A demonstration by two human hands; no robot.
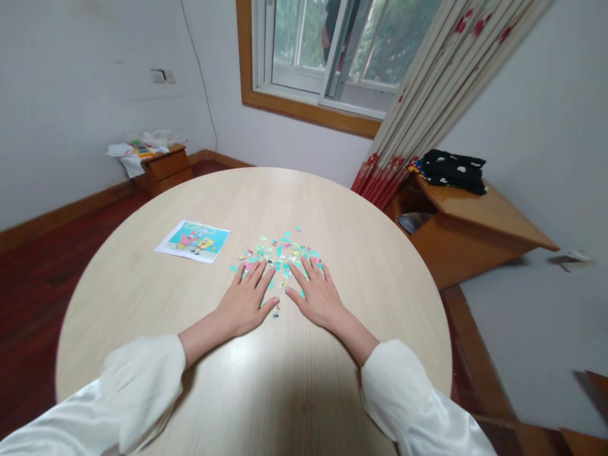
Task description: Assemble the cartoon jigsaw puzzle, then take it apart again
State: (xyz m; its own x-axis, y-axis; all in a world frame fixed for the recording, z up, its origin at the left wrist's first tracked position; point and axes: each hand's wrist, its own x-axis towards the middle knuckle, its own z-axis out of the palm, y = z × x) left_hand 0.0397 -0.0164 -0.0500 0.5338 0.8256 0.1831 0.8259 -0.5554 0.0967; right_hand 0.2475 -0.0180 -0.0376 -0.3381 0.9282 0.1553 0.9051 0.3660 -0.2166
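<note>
Small jigsaw puzzle pieces (286,249), mostly turquoise with bits of yellow, pink and white, lie scattered in a loose heap near the middle of the round table. My left hand (247,297) rests flat with spread fingers over the heap's left near edge. On the right near edge lies my right hand (317,294), palm down, its fingers apart too. Some pieces are hidden beneath the fingers, and a few show in the gap between my thumbs. Left of the heap is a printed picture sheet (196,241) with cartoon figures on a turquoise ground.
The pale wooden round table (137,297) fills the foreground. A brown cabinet (479,221) with black patterned cloth (455,171) on it stands at the right, beside a long curtain (418,95). At the back left is a low drawer unit (167,168) with papers on top.
</note>
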